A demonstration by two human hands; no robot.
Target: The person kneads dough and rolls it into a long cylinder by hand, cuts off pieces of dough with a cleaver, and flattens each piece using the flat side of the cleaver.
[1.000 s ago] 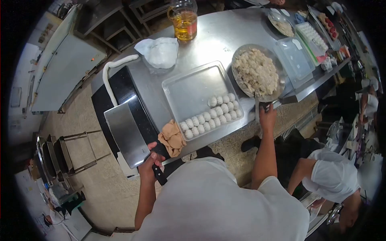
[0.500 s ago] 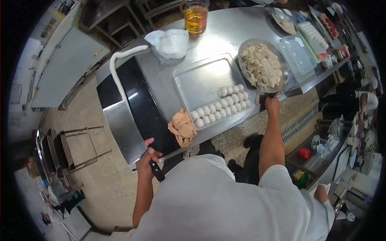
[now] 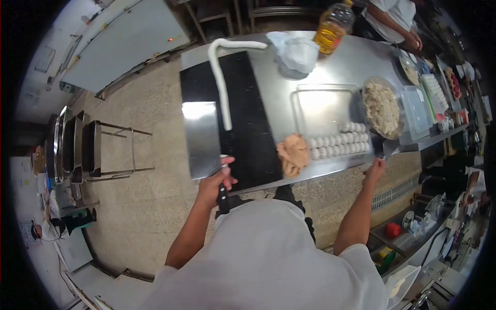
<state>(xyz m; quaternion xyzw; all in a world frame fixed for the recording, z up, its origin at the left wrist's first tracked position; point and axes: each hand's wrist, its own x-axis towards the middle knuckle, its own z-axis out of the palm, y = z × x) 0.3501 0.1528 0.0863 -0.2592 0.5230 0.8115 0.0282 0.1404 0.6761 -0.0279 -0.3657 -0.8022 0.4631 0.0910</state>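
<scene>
My left hand (image 3: pixel 216 185) is closed round the black handle of a wide cleaver (image 3: pixel 202 135), whose blade lies over the left edge of a black board (image 3: pixel 250 124). A long white dough rope (image 3: pixel 219 77) bends across the board. Near the tray's right end, my right hand (image 3: pixel 376 168) is closed at the table's front edge, by a dark handle below the bowl of pale filling (image 3: pixel 381 107); what it grips is too small to make out. Rows of white dumplings (image 3: pixel 338 145) stand in a metal tray (image 3: pixel 325 88), with a crumpled tan cloth (image 3: pixel 293 155) left of them.
An oil bottle (image 3: pixel 332 30) and a white plastic bag (image 3: pixel 297 54) stand at the table's back. Clear lidded containers (image 3: pixel 416 111) lie at the right. Another person (image 3: pixel 390 20) is behind the table. Metal racks (image 3: pixel 124 150) stand at the left.
The view has turned, so the table's things appear further right. The cleaver blade now points straight away from me, off the dough rope. Another person's torso and arms have come into view behind the table.
</scene>
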